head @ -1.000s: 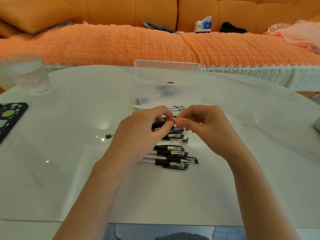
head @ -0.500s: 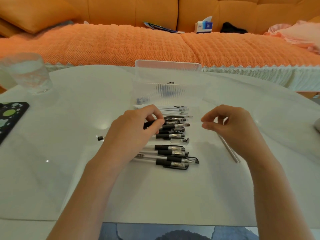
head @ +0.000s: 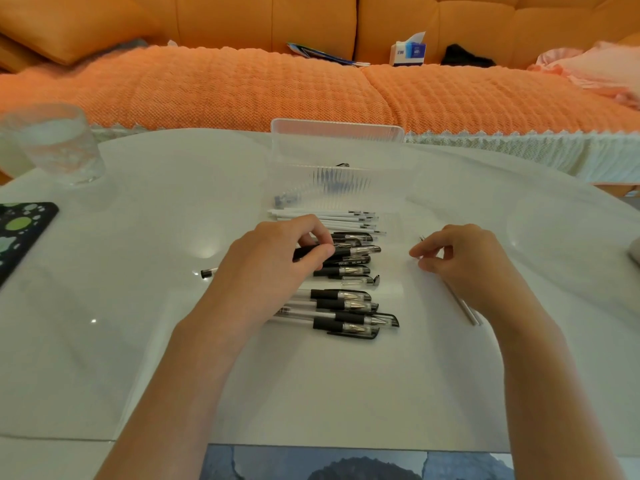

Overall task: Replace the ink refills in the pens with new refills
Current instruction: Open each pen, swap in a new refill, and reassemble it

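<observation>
My left hand [head: 273, 268] grips a clear pen [head: 306, 252] by its black grip, just above the pile; the barrel's capped end sticks out to the left of my hand. The pile of black-grip pens [head: 346, 306] lies in rows on the white table, below and to the right of that hand. To the right, my right hand [head: 464, 268] pinches a thin refill [head: 465, 311] that slants along the table beneath it, with the tip showing past my fingers. Several white new refills [head: 322, 216] lie side by side behind the pens.
A clear plastic box [head: 337, 133] stands behind the refills. A drinking glass [head: 52, 143] sits at the far left, with a dark patterned phone [head: 20, 230] nearer to me. An orange sofa with a tissue box [head: 408, 51] runs behind the white table [head: 138, 341].
My hands were together at the pen's tip. My right hand has since pulled away to the right with a thin refill, which now slants along the table; my left hand keeps holding the pen.
</observation>
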Tool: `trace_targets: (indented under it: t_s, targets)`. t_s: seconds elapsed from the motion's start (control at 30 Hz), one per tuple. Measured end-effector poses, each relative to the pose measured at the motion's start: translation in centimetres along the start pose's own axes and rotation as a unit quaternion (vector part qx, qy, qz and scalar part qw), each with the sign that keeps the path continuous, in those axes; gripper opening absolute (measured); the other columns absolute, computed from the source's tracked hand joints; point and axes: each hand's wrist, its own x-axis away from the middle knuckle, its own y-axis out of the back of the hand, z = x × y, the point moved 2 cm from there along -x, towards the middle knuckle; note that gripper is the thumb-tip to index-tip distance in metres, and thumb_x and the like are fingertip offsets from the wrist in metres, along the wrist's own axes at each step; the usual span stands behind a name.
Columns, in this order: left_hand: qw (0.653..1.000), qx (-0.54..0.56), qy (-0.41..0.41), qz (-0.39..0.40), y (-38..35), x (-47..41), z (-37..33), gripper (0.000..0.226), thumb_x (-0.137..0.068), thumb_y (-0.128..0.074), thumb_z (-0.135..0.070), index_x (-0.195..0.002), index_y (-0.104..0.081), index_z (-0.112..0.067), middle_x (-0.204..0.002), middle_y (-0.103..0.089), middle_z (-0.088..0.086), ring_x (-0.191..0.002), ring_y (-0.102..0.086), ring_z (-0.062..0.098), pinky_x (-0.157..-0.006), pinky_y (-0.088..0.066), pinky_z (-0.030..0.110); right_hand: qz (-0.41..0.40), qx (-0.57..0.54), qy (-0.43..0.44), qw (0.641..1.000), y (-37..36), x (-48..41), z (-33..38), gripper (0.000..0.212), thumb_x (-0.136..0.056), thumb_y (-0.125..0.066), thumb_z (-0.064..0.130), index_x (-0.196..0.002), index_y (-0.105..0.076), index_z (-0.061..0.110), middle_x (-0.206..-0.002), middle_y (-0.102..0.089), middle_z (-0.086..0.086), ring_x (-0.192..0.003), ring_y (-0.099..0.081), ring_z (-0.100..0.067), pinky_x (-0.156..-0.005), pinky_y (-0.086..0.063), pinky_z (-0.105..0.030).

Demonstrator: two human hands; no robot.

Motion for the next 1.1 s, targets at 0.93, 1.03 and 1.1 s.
trace_targets:
  t_s: [0.93,1.03,1.1]
  targets:
    - [1.000,0.011,0.000,0.019,-0.1,0.1,-0.4,0.005,-0.088,-0.059,-0.039,-0.091,-0.062,-0.039,-0.087,-0.060,-0.019,-0.087,-0.057,0.004,-0.074,-0.047,0.024,0.122,-0.053,0.059,0.989,-1.3,1.4,3.7,0.008,-0.077,-0.075,0.022,-0.082,-0.071,0.027,-0.071,-0.060,0.011,-0.071,-0.052,-0.008,-0.061,-0.039,-0.019]
    - [1.000,0.011,-0.003,0.024,-0.1,0.1,-0.5,0.006,-0.089,-0.058,-0.037,-0.093,-0.062,-0.039,-0.089,-0.060,-0.018,-0.088,-0.058,0.004,-0.073,-0.047,0.023,0.116,-0.036,0.062,0.991,-1.4,1.3,3.5,0.013,-0.079,-0.072,0.017,-0.076,-0.069,0.029,-0.074,-0.063,0.008,-0.072,-0.052,-0.008,-0.061,-0.039,-0.017]
    - [1.000,0.014,-0.005,0.025,-0.1,0.1,-0.5,0.007,-0.089,-0.058,-0.036,-0.094,-0.062,-0.039,-0.089,-0.060,-0.018,-0.087,-0.058,0.004,-0.071,-0.044,0.019,0.105,-0.046,0.064,0.991,-1.2,1.3,3.3,0.012,-0.081,-0.070,0.016,-0.076,-0.070,0.028,-0.078,-0.066,0.006,-0.071,-0.053,-0.005,-0.061,-0.040,-0.012]
